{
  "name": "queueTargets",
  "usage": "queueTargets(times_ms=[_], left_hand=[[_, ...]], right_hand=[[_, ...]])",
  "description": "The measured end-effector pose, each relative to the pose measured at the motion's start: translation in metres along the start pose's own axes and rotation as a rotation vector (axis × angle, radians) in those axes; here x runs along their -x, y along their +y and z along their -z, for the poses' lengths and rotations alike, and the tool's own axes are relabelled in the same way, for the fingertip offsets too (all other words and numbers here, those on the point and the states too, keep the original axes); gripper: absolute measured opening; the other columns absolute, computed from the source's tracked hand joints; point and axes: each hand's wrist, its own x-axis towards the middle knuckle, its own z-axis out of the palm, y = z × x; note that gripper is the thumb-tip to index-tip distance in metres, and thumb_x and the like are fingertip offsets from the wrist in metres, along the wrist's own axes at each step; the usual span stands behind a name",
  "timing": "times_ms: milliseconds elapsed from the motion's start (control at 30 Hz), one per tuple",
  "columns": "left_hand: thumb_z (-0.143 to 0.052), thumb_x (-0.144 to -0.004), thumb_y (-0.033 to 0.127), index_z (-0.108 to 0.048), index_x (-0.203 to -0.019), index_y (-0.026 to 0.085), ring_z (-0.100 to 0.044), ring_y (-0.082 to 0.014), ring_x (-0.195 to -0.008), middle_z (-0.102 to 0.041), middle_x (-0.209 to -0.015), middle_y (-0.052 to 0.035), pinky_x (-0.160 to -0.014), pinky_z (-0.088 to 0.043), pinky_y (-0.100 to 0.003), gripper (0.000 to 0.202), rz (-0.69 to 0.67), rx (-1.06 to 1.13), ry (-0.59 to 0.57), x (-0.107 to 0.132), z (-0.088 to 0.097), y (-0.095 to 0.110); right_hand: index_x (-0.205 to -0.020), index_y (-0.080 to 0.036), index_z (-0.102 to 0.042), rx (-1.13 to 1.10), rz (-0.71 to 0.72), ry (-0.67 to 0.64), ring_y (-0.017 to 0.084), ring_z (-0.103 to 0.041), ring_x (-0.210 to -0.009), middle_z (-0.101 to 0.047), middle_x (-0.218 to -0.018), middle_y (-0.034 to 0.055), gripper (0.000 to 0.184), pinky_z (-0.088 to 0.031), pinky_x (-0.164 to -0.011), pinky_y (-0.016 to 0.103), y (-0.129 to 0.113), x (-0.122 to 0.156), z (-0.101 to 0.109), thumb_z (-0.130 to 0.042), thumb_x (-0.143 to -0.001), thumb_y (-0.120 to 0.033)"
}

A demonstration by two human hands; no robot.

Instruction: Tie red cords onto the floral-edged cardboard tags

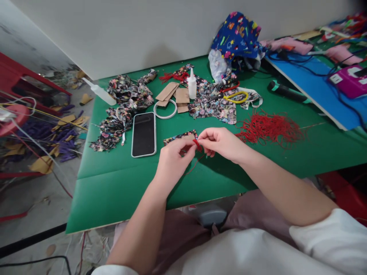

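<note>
Between my two hands, over the middle of the green table, is a small bunch of red cord (197,145). My left hand (178,151) pinches it from the left, thumb against forefinger. From the other side my right hand (219,143) closes its fingertips on the same cord. A thin loose strand (195,165) trails down below the hands. Just behind the fingers lies a dark floral fabric strip (180,137), partly covered by my left hand. To the right, a tangled heap of red cords (269,128) spreads out.
A phone (144,134) lies left of my hands. Behind are a tape roll (165,109), cardboard pieces (181,98), a white squeeze bottle (192,86), yellow-handled scissors (236,97) and floral fabric (130,93). A blue board (309,84) with cables is at right.
</note>
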Motion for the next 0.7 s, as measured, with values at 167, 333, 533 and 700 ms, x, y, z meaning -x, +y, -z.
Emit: queueTargets(times_ms=[167,333,533,700], left_hand=[[-0.057,-0.079,0.038,-0.058,-0.115,0.018,-0.05,-0.0294,-0.111,-0.065,-0.109,-0.0108,-0.096,-0.038,-0.045,0.041,-0.048,-0.515,0.309,-0.006,0.03,-0.019],[-0.044,-0.084,0.051,-0.031,-0.138,0.012,-0.038,-0.0353,-0.126,-0.062,-0.117,-0.0143,-0.103,-0.026,-0.053,0.068,0.218,-0.773,0.23,-0.005,0.046,-0.04],[-0.039,-0.086,0.05,-0.024,-0.142,0.015,-0.034,-0.0345,-0.13,-0.056,-0.125,-0.014,-0.104,-0.024,-0.056,0.068,0.231,-0.842,0.2,-0.001,0.039,-0.042],[-0.043,-0.086,0.044,-0.036,-0.137,0.017,-0.034,-0.0348,-0.129,-0.056,-0.123,-0.0131,-0.104,-0.024,-0.057,0.058,0.199,-0.835,0.224,0.001,0.037,-0.042]], right_hand=[[-0.078,-0.016,-0.057,0.018,0.015,0.036,0.007,-0.051,-0.047,-0.055,-0.054,-0.0028,0.017,-0.042,-0.043,0.018,0.004,-0.001,0.0,-0.056,-0.08,-0.034],[-0.079,-0.017,-0.057,0.031,-0.016,0.012,0.007,-0.052,-0.048,-0.055,-0.055,-0.0028,0.018,-0.043,-0.045,0.018,0.005,-0.001,-0.001,-0.055,-0.08,-0.035],[-0.078,-0.017,-0.056,0.016,-0.059,0.006,0.007,-0.051,-0.047,-0.056,-0.054,-0.0028,0.019,-0.042,-0.046,0.018,0.005,-0.001,-0.004,-0.054,-0.08,-0.036],[-0.078,-0.016,-0.055,-0.005,-0.097,0.004,0.006,-0.049,-0.047,-0.054,-0.053,-0.0043,0.018,-0.041,-0.045,0.018,0.004,-0.002,-0.007,-0.055,-0.08,-0.034]])
